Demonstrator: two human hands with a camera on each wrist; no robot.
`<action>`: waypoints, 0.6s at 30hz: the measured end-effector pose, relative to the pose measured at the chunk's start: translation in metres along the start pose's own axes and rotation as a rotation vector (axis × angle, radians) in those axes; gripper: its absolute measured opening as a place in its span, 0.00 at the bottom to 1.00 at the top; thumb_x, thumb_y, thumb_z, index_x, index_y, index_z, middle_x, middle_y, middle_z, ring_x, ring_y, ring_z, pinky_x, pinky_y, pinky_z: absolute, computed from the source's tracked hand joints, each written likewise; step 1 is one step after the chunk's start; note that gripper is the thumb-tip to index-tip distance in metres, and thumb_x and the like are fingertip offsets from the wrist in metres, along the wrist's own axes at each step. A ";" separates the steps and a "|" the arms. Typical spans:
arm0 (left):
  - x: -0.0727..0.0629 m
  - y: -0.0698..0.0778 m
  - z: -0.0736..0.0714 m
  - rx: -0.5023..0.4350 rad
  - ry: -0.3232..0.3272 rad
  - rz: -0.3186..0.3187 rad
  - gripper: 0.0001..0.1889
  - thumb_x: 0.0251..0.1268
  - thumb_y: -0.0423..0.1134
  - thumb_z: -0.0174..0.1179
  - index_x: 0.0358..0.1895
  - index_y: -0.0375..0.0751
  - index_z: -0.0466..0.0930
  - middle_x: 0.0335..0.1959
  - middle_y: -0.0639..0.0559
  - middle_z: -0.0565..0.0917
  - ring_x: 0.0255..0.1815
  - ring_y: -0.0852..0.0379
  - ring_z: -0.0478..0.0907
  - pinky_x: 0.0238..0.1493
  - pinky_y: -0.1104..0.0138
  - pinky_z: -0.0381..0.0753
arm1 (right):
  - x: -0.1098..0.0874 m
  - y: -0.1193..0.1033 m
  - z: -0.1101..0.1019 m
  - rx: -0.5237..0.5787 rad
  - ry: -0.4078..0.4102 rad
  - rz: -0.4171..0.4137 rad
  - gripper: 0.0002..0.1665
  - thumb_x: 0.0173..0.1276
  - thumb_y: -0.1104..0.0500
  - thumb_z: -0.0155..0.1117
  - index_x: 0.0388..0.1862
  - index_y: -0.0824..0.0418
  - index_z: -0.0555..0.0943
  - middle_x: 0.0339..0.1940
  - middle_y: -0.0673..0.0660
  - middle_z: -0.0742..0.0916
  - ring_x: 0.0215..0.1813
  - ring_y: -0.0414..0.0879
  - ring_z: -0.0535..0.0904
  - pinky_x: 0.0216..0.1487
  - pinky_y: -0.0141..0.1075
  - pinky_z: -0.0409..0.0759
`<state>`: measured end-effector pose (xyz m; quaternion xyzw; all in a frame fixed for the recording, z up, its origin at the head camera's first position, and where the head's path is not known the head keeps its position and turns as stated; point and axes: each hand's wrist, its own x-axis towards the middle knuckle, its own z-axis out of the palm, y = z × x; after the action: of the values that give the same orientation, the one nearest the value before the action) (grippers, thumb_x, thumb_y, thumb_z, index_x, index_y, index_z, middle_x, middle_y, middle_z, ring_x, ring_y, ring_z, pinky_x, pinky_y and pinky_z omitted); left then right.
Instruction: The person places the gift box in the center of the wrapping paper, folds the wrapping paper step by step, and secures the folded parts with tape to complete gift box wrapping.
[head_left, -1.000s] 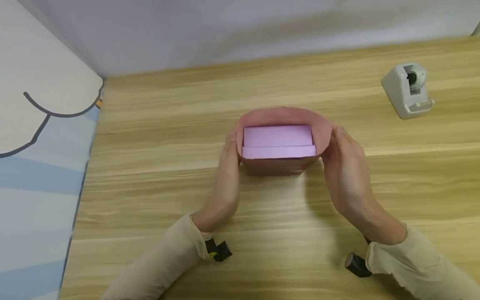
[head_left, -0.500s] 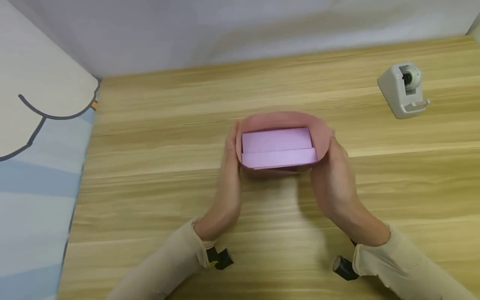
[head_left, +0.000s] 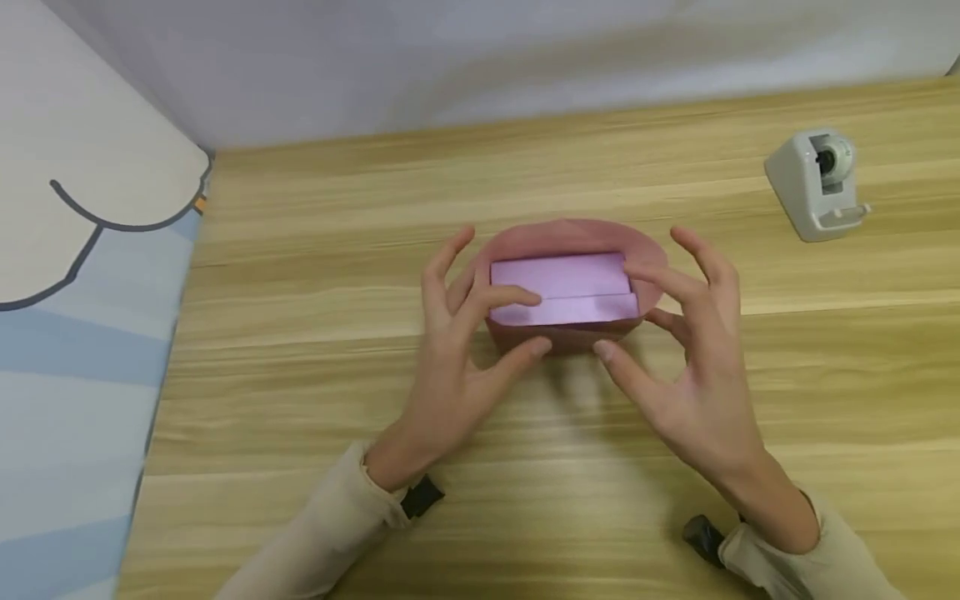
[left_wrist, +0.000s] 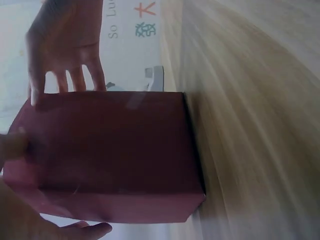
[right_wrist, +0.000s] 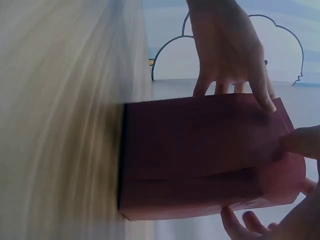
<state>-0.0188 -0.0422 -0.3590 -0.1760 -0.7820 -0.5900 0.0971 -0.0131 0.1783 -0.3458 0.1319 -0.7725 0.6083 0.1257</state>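
Note:
A box-shaped red paper wrapper (head_left: 566, 337), open at the top with a pink inner face, stands upright on the table. Inside it sits a lilac box (head_left: 558, 275). My left hand (head_left: 450, 358) is at the wrapper's left side, thumb against the near face and index finger reaching over the lilac box. On the other side, my right hand (head_left: 705, 367) has its thumb at the near face and its index finger at the rim's right end. Fingers of both hands are spread. The near face of the wrapper (left_wrist: 115, 145) also shows in the left wrist view.
A grey tape dispenser (head_left: 802, 187) stands at the back right of the wooden table (head_left: 337, 208). A pale wall (head_left: 450, 67) rises behind, and a panel with a cartoon drawing (head_left: 75, 375) borders the left side.
Both hands have left their flat hold on the wrapper's sides. Their fingers have spread, thumbs moving to the near face and index fingers over the top. The wrapper has turned and shifted only slightly.

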 end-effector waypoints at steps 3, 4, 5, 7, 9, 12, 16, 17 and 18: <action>0.005 0.000 0.002 0.028 0.020 -0.012 0.07 0.66 0.31 0.71 0.40 0.36 0.81 0.79 0.39 0.55 0.79 0.44 0.67 0.78 0.55 0.70 | 0.007 -0.001 0.001 -0.120 -0.013 -0.008 0.20 0.55 0.75 0.77 0.46 0.70 0.81 0.76 0.52 0.69 0.74 0.47 0.71 0.60 0.25 0.80; 0.006 0.001 0.002 0.049 0.027 -0.020 0.07 0.66 0.31 0.70 0.38 0.36 0.80 0.77 0.38 0.59 0.76 0.44 0.70 0.74 0.56 0.74 | 0.010 -0.001 0.000 -0.135 -0.016 -0.010 0.16 0.56 0.74 0.77 0.41 0.70 0.81 0.73 0.52 0.72 0.74 0.47 0.72 0.59 0.24 0.80; 0.008 0.001 0.002 0.073 0.034 -0.023 0.08 0.66 0.32 0.70 0.37 0.36 0.79 0.75 0.37 0.62 0.73 0.43 0.74 0.70 0.57 0.77 | 0.013 -0.001 0.000 -0.140 -0.014 -0.011 0.13 0.57 0.74 0.76 0.36 0.68 0.80 0.69 0.51 0.75 0.73 0.46 0.73 0.58 0.24 0.80; 0.010 0.003 0.001 0.129 0.042 -0.025 0.09 0.66 0.34 0.71 0.36 0.36 0.79 0.71 0.37 0.67 0.66 0.44 0.79 0.62 0.58 0.80 | 0.019 -0.002 -0.001 -0.148 -0.019 -0.011 0.12 0.58 0.74 0.75 0.30 0.67 0.77 0.63 0.49 0.77 0.76 0.45 0.70 0.56 0.24 0.80; 0.012 0.003 0.000 0.189 0.051 -0.024 0.10 0.66 0.37 0.72 0.36 0.37 0.79 0.67 0.37 0.71 0.64 0.46 0.80 0.58 0.59 0.80 | 0.024 -0.003 -0.002 -0.162 -0.032 0.008 0.13 0.59 0.73 0.74 0.29 0.65 0.76 0.61 0.47 0.78 0.78 0.44 0.68 0.54 0.23 0.80; 0.014 0.002 0.000 0.240 0.064 -0.022 0.10 0.65 0.38 0.73 0.37 0.38 0.81 0.64 0.38 0.74 0.64 0.48 0.79 0.58 0.58 0.79 | 0.026 -0.005 0.000 -0.177 -0.031 0.050 0.12 0.60 0.72 0.73 0.29 0.65 0.76 0.67 0.47 0.77 0.77 0.42 0.69 0.52 0.22 0.80; 0.016 0.000 0.001 0.257 0.086 -0.016 0.12 0.64 0.36 0.74 0.46 0.38 0.82 0.60 0.39 0.76 0.57 0.49 0.78 0.57 0.59 0.79 | 0.027 -0.004 0.003 -0.181 0.006 0.088 0.15 0.59 0.74 0.73 0.37 0.70 0.74 0.71 0.50 0.75 0.72 0.43 0.74 0.50 0.22 0.81; 0.017 -0.001 0.002 0.247 0.095 -0.014 0.16 0.64 0.36 0.74 0.51 0.37 0.81 0.60 0.39 0.77 0.55 0.49 0.79 0.56 0.60 0.80 | 0.027 -0.004 0.004 -0.173 0.019 0.098 0.17 0.58 0.75 0.74 0.41 0.71 0.74 0.71 0.50 0.75 0.68 0.43 0.76 0.49 0.22 0.82; 0.018 -0.001 0.002 0.233 0.102 -0.014 0.21 0.64 0.34 0.73 0.57 0.36 0.78 0.60 0.39 0.77 0.53 0.49 0.80 0.56 0.60 0.80 | 0.027 -0.002 0.005 -0.161 0.030 0.102 0.21 0.57 0.76 0.74 0.47 0.72 0.74 0.71 0.48 0.74 0.66 0.43 0.78 0.49 0.22 0.82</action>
<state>-0.0352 -0.0376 -0.3541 -0.1276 -0.8405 -0.5040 0.1523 -0.0376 0.1719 -0.3351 0.0729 -0.8228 0.5516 0.1161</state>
